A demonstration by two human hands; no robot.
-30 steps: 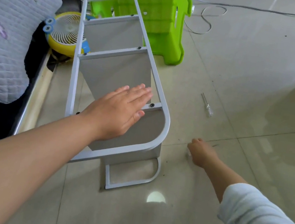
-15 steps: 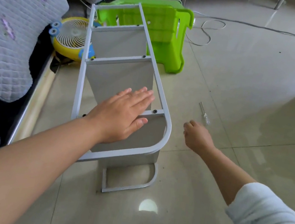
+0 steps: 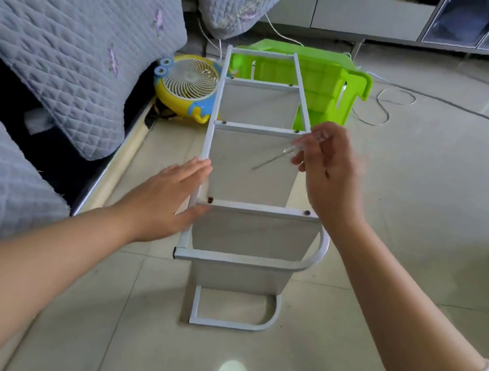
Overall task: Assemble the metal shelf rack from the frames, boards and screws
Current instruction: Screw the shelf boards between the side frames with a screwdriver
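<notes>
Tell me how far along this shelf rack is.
Done: the shelf rack lies on its side, boards already between both frames, dark screws in most crossbar ends. In hand: the right hand holds a screwdriver above it while the left hand steadies the frame's left rail. Left: the near-left screw looks reddish and perhaps untightened; then stand it up.

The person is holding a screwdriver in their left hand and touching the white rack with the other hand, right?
Not quite. The head view shows the screwdriver pinched in the right hand, above the rack. It is the left hand that rests, fingers straight, against the rack's side rail.
</notes>
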